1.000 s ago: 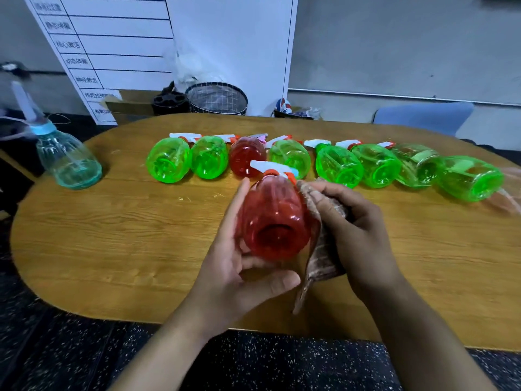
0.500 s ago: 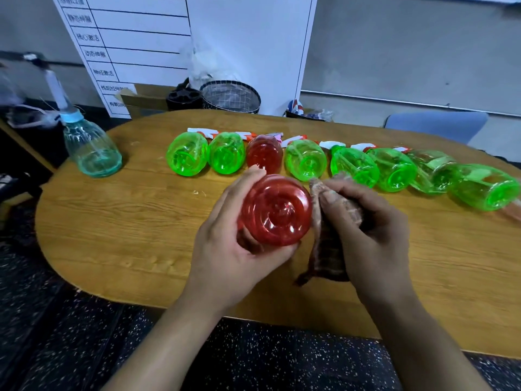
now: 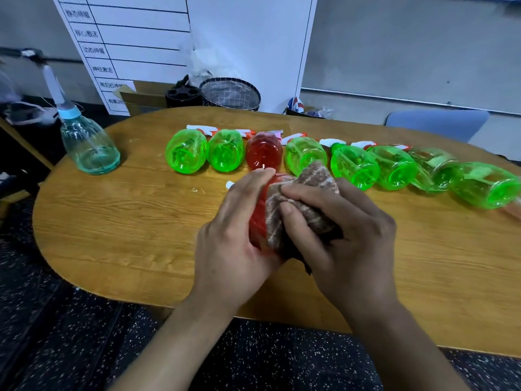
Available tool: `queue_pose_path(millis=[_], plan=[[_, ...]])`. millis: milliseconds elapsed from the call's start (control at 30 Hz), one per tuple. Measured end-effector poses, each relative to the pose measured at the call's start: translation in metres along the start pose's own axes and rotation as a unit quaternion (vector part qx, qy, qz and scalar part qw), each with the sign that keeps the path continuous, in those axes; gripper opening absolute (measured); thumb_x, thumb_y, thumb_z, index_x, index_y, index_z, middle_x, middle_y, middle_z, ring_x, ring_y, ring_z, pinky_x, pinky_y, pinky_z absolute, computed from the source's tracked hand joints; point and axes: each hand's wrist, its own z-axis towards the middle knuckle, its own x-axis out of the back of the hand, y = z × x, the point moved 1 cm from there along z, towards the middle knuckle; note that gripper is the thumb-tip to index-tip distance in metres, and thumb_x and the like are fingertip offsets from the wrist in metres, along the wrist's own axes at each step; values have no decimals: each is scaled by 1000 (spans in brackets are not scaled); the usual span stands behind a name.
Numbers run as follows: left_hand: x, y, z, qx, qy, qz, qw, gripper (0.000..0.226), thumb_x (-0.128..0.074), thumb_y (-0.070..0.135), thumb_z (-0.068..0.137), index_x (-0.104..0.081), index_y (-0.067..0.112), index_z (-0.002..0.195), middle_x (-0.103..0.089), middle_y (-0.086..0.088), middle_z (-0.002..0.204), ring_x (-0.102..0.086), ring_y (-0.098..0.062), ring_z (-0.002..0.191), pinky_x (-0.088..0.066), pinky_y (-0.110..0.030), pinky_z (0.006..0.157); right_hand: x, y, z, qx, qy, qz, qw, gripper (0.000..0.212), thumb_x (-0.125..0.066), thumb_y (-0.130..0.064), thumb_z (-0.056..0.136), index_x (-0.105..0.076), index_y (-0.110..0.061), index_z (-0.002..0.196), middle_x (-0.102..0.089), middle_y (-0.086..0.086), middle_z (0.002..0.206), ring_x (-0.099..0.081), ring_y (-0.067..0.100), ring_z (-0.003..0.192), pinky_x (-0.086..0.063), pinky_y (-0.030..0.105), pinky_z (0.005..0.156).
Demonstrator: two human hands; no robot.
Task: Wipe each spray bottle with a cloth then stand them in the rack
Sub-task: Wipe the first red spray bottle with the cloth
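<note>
Head view: translucent red plastic spray bottle (image 3: 258, 218) at frame centre, above the wood-grain oval tabletop (image 3: 121, 221). Mottled brown-and-white cloth (image 3: 307, 204), fuzzy and bunched, now covers the bottle's side; half a second ago it hung beside the base. Left hand (image 3: 231, 235) grip wraps the bottle; right hand (image 3: 338, 232) clenches the cloth against it, fingers curled.

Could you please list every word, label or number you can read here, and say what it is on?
"静态伸展": wall chart, left column, slightly blurred
"核心激活": the row below
"动态伸展": the row below that
"神经激活": the next row down
Two lowest rows: partly hidden by the cardboard box, not readable
Spray bottles: no readable label
</note>
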Motion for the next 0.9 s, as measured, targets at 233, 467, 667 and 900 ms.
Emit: queue_pose_path(millis=[233, 467, 667, 900], plan=[[10, -10, 6, 44, 34, -23, 998, 77, -77, 29, 84, -50, 30, 156, -55, 10, 152, -60, -13, 136, -58, -45, 103, 1, 5, -5, 30, -72, -3, 997, 14, -76, -28, 89, -83, -24, 101, -66, -7, 89, -66, 7, 75, -55, 29, 64], [2, -3, 1, 4, 9, 19, 1000, 93, -92, 34, 71, -52, 22, 154, -56, 6, 154, -58, -7, 135, -56, -28, 101, 10, 13, 0, -14, 24, -52, 998, 16, -76, -27, 94, -82, -22, 107, -68, -1, 89, -61, 8, 74, -51, 23, 69], [1, -4, 0, 8, 13, 4, 1000, 67, -70, 34, 91, -52, 23, 155, -55, 7, 155, -57, -11, 140, -58, -40, 100, 5, 5, -3, 39, -64, 5, 997, 15, -79, -24, 90, -83, -22, 104, -71, -2, 94, -69, 11, 81, -56, 30, 72], [1, -6, 0, 14, 11, 16, 1000, 91, -92, 32, 75, -52, 24, 156, -54, 6, 157, -54, -7, 140, -51, -20, 102, 3, 12, -6, 1, 18, -50, 999, 15, -75, -29, 92, -83, -23, 103, -69, -2, 91, -67, 15, 72, -54, 36, 62]])
